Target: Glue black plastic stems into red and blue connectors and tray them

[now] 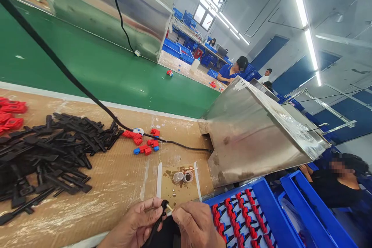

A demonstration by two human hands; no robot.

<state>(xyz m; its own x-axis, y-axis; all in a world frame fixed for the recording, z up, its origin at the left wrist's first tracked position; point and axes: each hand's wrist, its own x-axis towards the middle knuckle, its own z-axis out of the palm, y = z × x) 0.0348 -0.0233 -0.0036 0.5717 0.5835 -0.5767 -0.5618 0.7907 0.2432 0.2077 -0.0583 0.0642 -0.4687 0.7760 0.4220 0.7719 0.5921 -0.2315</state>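
My left hand (136, 221) is closed around a slim black plastic part (157, 224), its knobbed end pointing up. My right hand (197, 223) pinches a thin pale wooden stick (169, 207), whose far end meets the top of that part. Just beyond my hands, a small cup of dark liquid (188, 177) stands beside a small clear cup or lid (178, 177) on a taped, stained patch (166, 192). To the left lies a big heap of similar black parts (58, 151). Several red and blue pieces (145, 148) lie scattered between the heap and the metal housing.
A blue crate (261, 197) holding rows of red-and-black assemblies stands at my right. A sheet-metal housing (252, 135) rises behind it, with a black cable (186, 146) running in. Beyond the cardboard-covered table (116, 186) runs a green belt (116, 81). Other people sit nearby.
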